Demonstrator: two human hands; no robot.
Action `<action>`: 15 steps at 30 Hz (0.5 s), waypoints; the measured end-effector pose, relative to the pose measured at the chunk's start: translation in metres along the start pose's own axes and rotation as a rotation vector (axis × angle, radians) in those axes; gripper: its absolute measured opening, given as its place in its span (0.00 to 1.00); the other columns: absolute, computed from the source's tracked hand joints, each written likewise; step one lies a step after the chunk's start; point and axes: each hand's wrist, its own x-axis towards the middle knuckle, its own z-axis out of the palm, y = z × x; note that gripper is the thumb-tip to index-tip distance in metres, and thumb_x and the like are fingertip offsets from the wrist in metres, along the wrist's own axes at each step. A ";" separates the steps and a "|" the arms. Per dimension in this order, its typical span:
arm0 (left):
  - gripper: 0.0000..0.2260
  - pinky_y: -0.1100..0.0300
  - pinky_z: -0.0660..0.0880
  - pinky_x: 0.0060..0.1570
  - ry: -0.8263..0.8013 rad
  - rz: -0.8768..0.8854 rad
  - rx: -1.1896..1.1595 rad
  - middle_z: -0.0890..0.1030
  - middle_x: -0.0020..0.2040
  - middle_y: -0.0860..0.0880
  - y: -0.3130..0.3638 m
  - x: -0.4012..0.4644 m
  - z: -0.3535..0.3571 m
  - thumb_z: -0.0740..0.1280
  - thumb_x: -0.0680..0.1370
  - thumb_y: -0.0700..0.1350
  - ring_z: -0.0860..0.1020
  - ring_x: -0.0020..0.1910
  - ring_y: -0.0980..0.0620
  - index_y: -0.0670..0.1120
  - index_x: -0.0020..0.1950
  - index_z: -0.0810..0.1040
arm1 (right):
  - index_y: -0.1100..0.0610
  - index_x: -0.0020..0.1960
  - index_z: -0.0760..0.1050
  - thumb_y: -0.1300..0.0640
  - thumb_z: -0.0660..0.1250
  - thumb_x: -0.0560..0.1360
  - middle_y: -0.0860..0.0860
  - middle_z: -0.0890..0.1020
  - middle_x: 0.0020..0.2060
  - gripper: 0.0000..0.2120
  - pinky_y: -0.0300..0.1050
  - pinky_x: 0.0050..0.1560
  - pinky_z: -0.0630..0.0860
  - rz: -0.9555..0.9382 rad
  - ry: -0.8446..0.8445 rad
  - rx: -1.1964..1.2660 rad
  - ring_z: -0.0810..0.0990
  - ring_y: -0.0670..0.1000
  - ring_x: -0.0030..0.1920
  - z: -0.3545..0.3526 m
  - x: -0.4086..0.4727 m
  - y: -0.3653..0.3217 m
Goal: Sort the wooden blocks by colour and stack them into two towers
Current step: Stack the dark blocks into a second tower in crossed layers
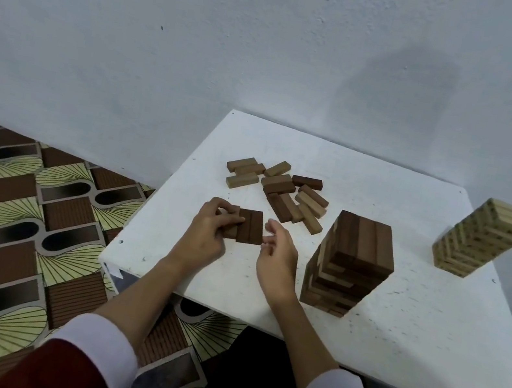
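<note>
Blocks of dark wood, three lying side by side as a flat row (pixel 246 230), sit on the white bench (pixel 396 321) in front of the person. The left hand (pixel 206 236) has its fingers curled round the left end of that row, pinching the outer block against its neighbours. The right hand (pixel 276 255) hovers just beside the row's right edge with its fingers loosely spread and nothing in them; whether a fingertip touches the wood I cannot tell.

Just to the right stands the dark tower (pixel 352 262), tall already, some of its lower layers a little out of line. A pale tower (pixel 483 237) stands well apart near the far right edge. Behind the hands lies a loose heap of mixed blocks (pixel 282 191) not yet sorted.

The chief risk, I judge, lies in carrying the row as one piece: squeezed only from the ends, the middle block could slip out and fall. Setting it down on the dark tower calls for a light touch, since a sideways nudge on those uneven layers might topple the lot. The right forearm passes close to that tower, so a careless swing could knock it. A brownish block from the heap could also be put with the wrong colour in this dim light.
</note>
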 end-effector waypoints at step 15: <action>0.32 0.67 0.58 0.66 -0.030 -0.035 -0.048 0.65 0.71 0.48 -0.006 0.003 -0.003 0.68 0.65 0.40 0.63 0.69 0.52 0.44 0.70 0.68 | 0.57 0.71 0.64 0.80 0.51 0.68 0.50 0.68 0.59 0.35 0.43 0.65 0.67 -0.089 -0.008 -0.162 0.66 0.52 0.64 -0.003 -0.002 -0.003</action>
